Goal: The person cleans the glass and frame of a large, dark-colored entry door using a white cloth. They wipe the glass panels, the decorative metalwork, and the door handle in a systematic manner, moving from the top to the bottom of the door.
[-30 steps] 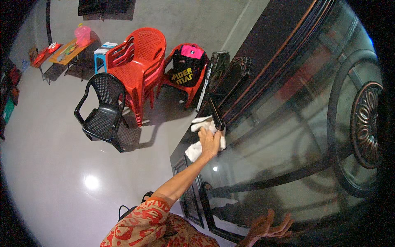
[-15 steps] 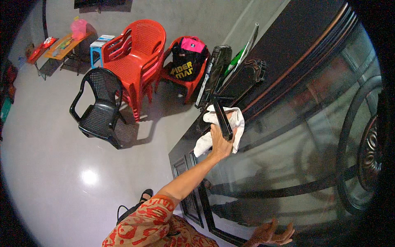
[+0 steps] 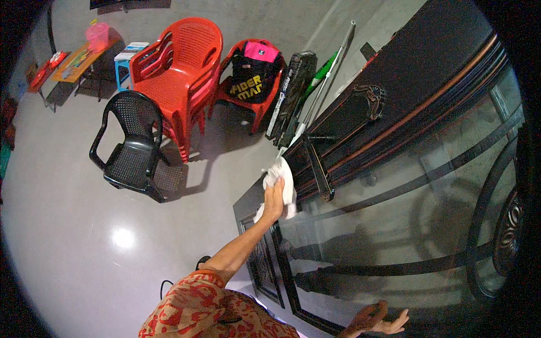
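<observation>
Fingers of the left hand [image 3: 274, 204] bunched together, clutching the white cloth [image 3: 286, 176] by the edge of the dark door [image 3: 411, 62], just beside its handle [image 3: 320, 174]! The risk, I'd judge: a loose fold snagging on that jutting handle if the hand swings too close. Left forearm stretched forward, wrist nearly straight; lower down, right hand [image 3: 376, 323], fingers spread, near the glossy panel [image 3: 389, 239], contact unclear.

Yel. lettering on blk/pink bag [image 3: 248, 69], wht lettering on long blk case [image 3: 295, 93]
</observation>
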Motion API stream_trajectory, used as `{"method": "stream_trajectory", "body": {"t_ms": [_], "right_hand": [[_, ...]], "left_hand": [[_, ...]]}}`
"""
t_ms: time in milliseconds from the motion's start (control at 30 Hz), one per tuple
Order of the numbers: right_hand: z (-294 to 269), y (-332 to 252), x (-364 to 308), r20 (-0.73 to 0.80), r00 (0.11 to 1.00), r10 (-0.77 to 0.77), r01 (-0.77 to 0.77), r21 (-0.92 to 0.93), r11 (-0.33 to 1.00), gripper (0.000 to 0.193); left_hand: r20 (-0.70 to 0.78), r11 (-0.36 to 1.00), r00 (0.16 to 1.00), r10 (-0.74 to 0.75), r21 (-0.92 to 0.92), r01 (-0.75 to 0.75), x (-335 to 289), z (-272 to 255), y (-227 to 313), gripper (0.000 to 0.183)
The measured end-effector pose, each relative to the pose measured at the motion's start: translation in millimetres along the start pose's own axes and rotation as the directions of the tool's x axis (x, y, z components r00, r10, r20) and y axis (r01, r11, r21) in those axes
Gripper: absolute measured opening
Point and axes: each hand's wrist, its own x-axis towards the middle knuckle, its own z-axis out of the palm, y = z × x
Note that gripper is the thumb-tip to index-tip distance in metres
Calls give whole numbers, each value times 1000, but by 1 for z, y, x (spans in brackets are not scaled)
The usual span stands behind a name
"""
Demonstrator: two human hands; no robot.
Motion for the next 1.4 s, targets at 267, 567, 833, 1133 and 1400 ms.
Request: {"method": "stream_trajectory", "body": {"t_ms": [267, 567, 833, 1133, 1400], "right_hand": [[-1, -7, 6, -70, 988, 141, -123, 213, 969, 8], [-12, -3, 15, 48, 995, -91, 91, -11, 996, 14], [4, -10, 4, -44, 995, 93, -85, 163, 983, 22], [24, 11, -22, -51, 996, 71, -60, 190, 980, 5], [23, 14, -20, -42, 995, 88, -78, 189, 979, 7]], "left_hand": [[233, 513, 732, 640, 580, -633, 38, 56, 53, 43], [114, 806, 947, 300, 501, -316, 36, 42, 7, 44], [-239, 925, 928, -287, -322, 203, 46, 14, -95, 71], [-267, 975, 963, 38, 220, 23, 28, 41, -76, 47], [-53, 896, 901, 430, 145, -419, -24, 88, 42, 42]]}}
